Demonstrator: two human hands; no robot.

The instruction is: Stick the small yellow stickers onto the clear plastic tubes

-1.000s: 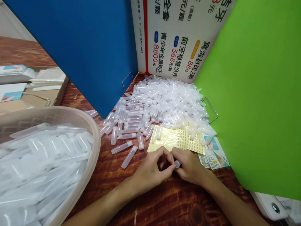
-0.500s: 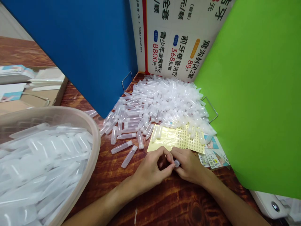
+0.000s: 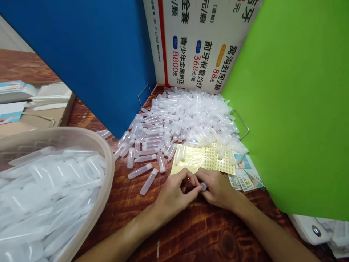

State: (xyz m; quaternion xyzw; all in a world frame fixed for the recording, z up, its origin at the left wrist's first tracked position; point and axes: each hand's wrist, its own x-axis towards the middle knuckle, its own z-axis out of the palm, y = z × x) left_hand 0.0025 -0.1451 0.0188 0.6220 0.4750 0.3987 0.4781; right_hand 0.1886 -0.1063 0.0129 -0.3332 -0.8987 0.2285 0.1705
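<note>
My right hand (image 3: 216,186) is closed around a small translucent plastic tube (image 3: 203,186), and only one end of it shows between the fingers. My left hand (image 3: 176,189) meets it from the left, thumb and fingertips pinched together against the tube's end. Whatever lies between those left fingertips is too small to make out. Just beyond both hands lies a yellow sticker sheet (image 3: 188,160) with rows of small round dots on its right part. A few tubes rest on the sheet. Behind it spreads a large heap of similar capped tubes (image 3: 196,112).
At the left stands a translucent plastic tub (image 3: 109,174) full of tubes. Blue (image 3: 95,54) and green (image 3: 300,109) panels and a printed board (image 3: 188,22) enclose the heap. Printed cards (image 3: 247,178) lie right of the sheet; a cardboard box (image 3: 54,116) is far left.
The view has shifted slightly, so most things sit a little further left. The visible end of the tube has tilted a bit in my right hand; both hands stay together.
</note>
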